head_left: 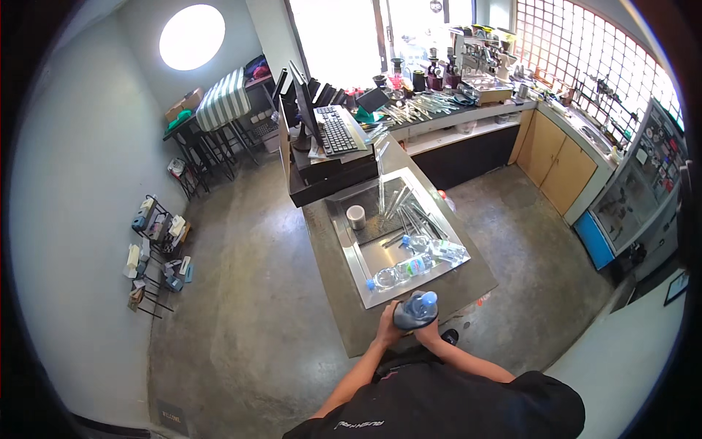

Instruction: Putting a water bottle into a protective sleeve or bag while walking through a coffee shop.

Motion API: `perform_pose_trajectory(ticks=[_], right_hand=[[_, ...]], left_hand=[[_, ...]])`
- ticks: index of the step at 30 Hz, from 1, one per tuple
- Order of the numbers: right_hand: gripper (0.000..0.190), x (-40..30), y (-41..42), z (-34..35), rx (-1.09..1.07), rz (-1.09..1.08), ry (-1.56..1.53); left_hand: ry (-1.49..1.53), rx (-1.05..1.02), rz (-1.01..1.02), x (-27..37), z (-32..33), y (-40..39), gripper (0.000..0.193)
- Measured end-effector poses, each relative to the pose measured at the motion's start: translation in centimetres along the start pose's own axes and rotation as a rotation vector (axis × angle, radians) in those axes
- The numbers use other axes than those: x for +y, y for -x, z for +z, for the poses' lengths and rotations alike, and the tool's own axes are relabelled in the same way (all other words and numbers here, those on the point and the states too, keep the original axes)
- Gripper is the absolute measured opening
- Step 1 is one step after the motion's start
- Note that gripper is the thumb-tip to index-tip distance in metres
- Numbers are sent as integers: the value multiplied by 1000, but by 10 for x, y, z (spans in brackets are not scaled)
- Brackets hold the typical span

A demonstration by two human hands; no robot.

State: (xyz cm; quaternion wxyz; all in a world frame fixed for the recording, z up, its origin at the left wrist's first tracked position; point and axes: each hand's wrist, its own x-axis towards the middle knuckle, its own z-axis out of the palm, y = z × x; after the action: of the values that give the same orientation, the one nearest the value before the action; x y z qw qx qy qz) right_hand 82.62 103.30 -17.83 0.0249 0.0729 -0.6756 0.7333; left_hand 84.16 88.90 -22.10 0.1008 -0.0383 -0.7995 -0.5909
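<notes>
Both of my hands are around a clear plastic bottle with a blue cap, held upright near my body at the counter's near end. A dark band or sleeve appears around the bottle. My left hand grips its left side, and my right hand is at its lower right, partly hidden by the bottle. Just beyond, a capped water bottle lies across the near part of a steel drip tray. Behind it lies another water bottle. Several long thin metal utensils are spread over the tray's right side.
A stack of round white items stands on the tray's grate. Past it, a keyboard and monitor sit on a black stand. The back counter holds many utensils and an espresso machine. Metal racks line the left wall.
</notes>
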Motion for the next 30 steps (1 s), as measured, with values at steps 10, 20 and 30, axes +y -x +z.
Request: perform_pose_trajectory(ticks=[10,20,30], right_hand=[[33,34,1,-43,527,203,-202],[53,41,-2,-56,440,702,-221],[65,45,-13,-68,277,912,-61]], left_hand=[[-422,-98,96,45,13,-3,74],[-758,-152,-135,42,29,18,70],[-852,-223,-357,51,23,4,67]])
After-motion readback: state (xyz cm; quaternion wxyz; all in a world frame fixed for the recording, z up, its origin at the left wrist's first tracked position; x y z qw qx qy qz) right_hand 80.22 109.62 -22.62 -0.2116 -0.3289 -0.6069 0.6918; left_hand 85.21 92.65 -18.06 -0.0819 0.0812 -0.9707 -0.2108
